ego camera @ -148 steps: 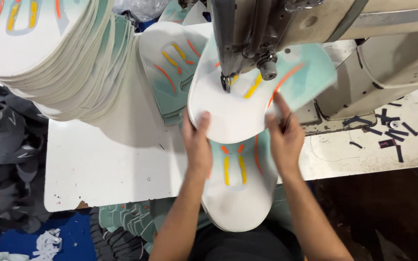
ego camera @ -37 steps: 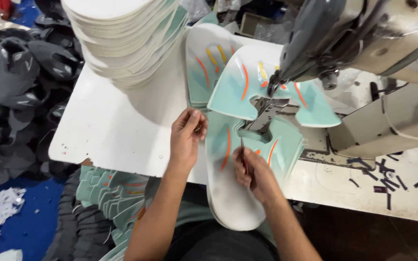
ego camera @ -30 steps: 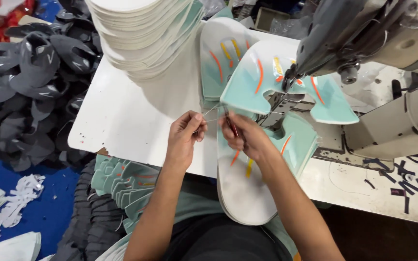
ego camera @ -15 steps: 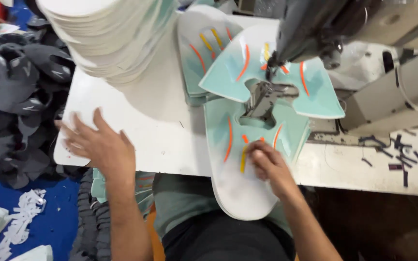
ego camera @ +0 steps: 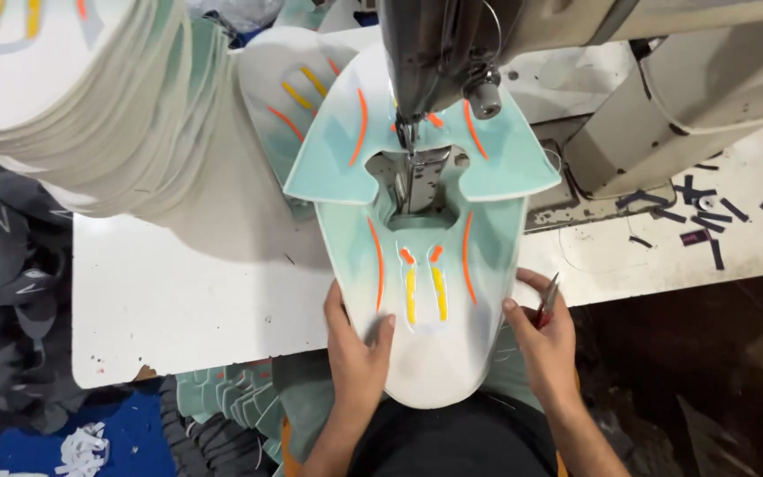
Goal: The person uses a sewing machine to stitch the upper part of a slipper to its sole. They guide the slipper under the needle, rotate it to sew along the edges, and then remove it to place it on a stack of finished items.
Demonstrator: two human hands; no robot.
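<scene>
So I've got the shoe upper piece, the pale mint and white one with orange and yellow stripes, lying flat on the white table with its near end hanging over the table edge towards my lap. My left hand presses down on its left rim, thumb on top of the fabric, fingers loose and spread rather than clamped. My right hand sits at the right rim, and it's closed around a small pair of red-handled snips while the fingertips touch the piece. Dead ahead the sewing machine head hangs over the far end of the piece, its needle down in the cut-out at the middle, so that part is boxed in. Another upper of the same colours lies just behind and to the left, partly under mine. Off to my left there's a tall leaning stack of white and mint pieces, near the work but not touching it. The open bare table is between that stack and my left hand. To the right the machine's cream body blocks things, and little dark scraps are scattered on the table there. Left of the table there's a heap of grey pieces, and more mint ones below the table edge.
</scene>
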